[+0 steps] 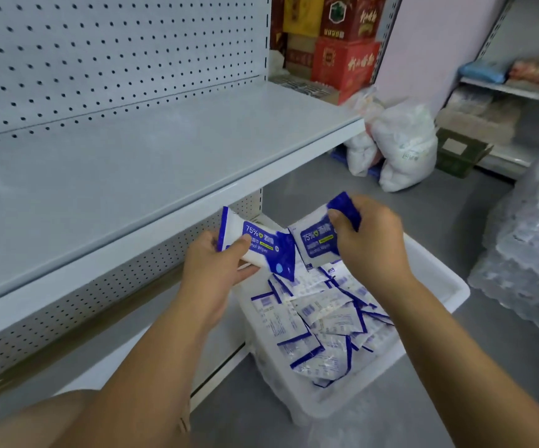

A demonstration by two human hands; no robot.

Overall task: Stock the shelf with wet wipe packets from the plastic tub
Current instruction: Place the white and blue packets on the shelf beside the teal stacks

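A white plastic tub [436, 279] sits on the grey floor beside the shelf unit, with several blue-and-white wet wipe packets [320, 321] lying loose inside. My left hand [211, 266] grips one packet [261, 244] above the tub's left end, its printed front facing me. My right hand [370, 240] pinches a second packet [315, 242] by its blue end, just right of the first; the two packets touch. The grey metal shelf [152, 156] stretches bare at the upper left, above both hands.
A perforated back panel [100, 59] rises behind the shelf. Red and yellow boxes [342, 43] stand beyond its far end. White plastic sacks [400, 147] lie on the floor ahead. Shrink-wrapped bottle packs [533, 247] crowd the right side. A lower shelf [106, 347] runs beneath.
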